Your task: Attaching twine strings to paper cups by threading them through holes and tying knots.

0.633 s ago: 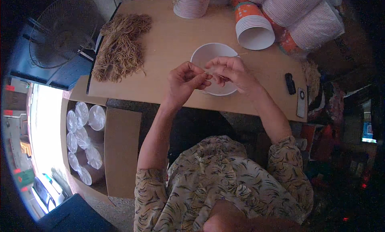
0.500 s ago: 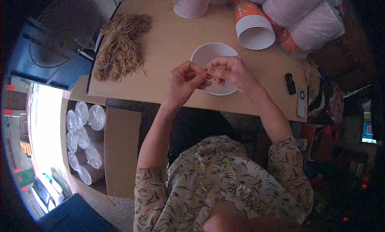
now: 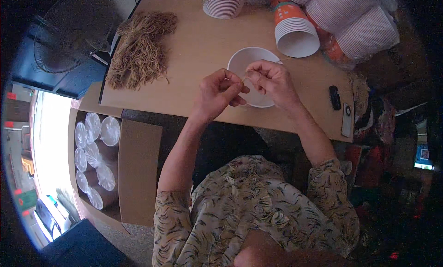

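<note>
Light wooden desk (image 3: 198,40) lit evenly from above. Off desk's left edge: dark electric fan (image 3: 64,36), open cardboard box (image 3: 138,174) of clear lidded cups. Bright daylight on floor (image 3: 46,142) at far left. Right side dim, cluttered.

A person seen from overhead wears a loose, short-sleeved blouse (image 3: 251,207) of pale cream cloth, printed all over with dark, brush-like leaf strokes in olive and black. The sleeves (image 3: 168,207) end near the elbows in wide, soft cuffs, leaving both forearms bare down to the left hand (image 3: 219,92) and the right hand (image 3: 272,80). No watch, bracelet or ring can be made out on either wrist or hand, and the fabric gathers in gentle folds across the shoulders and chest.
</note>
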The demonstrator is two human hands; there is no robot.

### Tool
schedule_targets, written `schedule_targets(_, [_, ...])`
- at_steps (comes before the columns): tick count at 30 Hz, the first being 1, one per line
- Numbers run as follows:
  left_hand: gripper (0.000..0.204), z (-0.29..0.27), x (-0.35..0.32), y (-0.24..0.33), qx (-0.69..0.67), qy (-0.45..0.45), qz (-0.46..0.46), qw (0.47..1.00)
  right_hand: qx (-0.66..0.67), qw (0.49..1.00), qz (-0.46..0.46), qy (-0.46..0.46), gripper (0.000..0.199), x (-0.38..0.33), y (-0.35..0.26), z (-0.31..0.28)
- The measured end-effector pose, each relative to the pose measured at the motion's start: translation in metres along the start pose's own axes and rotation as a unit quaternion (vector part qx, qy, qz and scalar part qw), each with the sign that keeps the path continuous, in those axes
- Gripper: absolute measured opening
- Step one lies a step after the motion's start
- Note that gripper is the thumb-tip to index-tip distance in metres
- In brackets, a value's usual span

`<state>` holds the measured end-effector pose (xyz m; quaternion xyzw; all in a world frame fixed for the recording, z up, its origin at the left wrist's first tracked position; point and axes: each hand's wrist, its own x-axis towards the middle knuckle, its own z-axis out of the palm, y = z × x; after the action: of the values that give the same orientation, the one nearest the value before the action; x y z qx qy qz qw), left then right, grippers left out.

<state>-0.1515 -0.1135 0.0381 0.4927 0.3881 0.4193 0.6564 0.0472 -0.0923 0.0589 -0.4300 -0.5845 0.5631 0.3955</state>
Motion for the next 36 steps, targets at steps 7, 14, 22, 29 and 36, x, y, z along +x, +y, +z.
schedule_targets(7, [0.013, -0.001, 0.004, -0.009, -0.022, -0.02, 0.016, 0.999, -0.003, 0.997, -0.018, 0.069, 0.012, 0.003, 0.0, 0.0])
schedule_targets(14, [0.016, 0.001, -0.001, -0.003, -0.025, -0.01, 0.025, 0.999, -0.015, 0.997, -0.024, 0.076, 0.013, 0.004, -0.003, 0.003])
schedule_targets(22, [0.024, 0.009, -0.004, 0.009, 0.037, 0.021, 0.005, 0.999, -0.05, 0.997, -0.058, 0.014, 0.011, -0.003, -0.02, 0.0])
schedule_targets(29, [0.016, 0.006, -0.009, -0.007, 0.088, 0.071, 0.088, 0.99, -0.09, 0.993, -0.045, -0.064, 0.011, -0.011, -0.021, -0.025])
schedule_targets(36, [0.013, -0.004, -0.012, -0.023, 0.135, 0.062, 0.203, 0.968, 0.187, 0.976, -0.045, 0.098, 0.015, -0.013, -0.006, -0.045])
